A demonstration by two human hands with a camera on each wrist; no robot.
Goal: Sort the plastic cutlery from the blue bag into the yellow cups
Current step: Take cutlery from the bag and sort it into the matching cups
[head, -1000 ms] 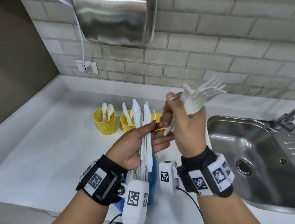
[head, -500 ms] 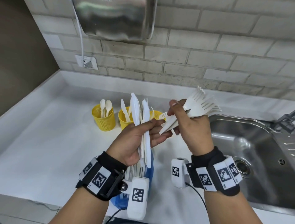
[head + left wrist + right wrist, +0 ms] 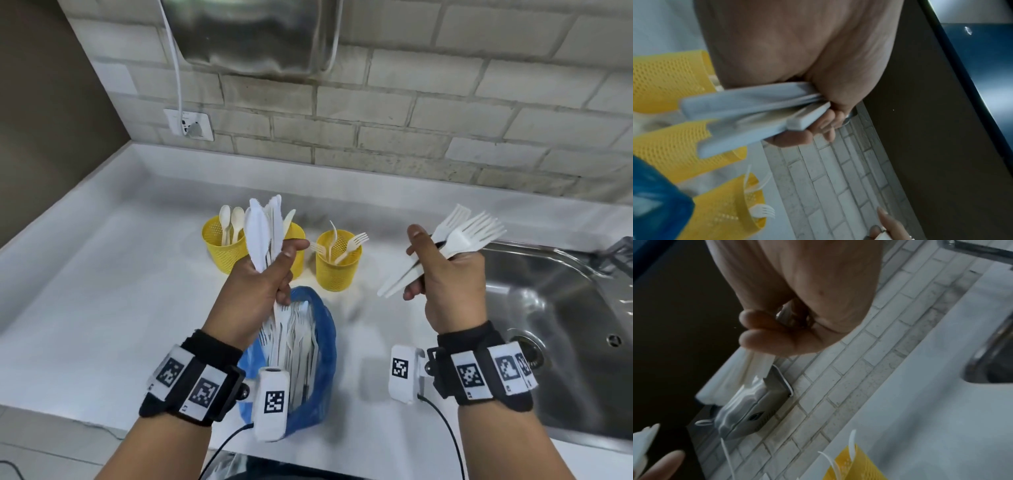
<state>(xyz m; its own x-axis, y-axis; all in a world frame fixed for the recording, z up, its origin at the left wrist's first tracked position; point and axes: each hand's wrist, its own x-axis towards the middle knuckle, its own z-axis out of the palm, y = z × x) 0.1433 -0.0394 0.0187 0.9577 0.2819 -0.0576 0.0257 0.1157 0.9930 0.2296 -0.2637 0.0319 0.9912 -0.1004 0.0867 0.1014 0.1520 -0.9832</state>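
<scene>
White counter (image 3: 102, 308), hands now apart, left hand (image 3: 263, 284) gripping knives (image 3: 262, 233), right hand (image 3: 445, 274) gripping forks (image 3: 469, 233)

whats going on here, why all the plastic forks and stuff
A person is sorting white plastic cutlery at a counter beside a sink. The left hand grips a bundle of knives; the right hand grips a bundle of forks. More cutlery lies in the open blue bag below the left hand. Three yellow cups stand behind: the left cup holds spoons, the right cup forks, the middle cup is partly hidden.
</scene>
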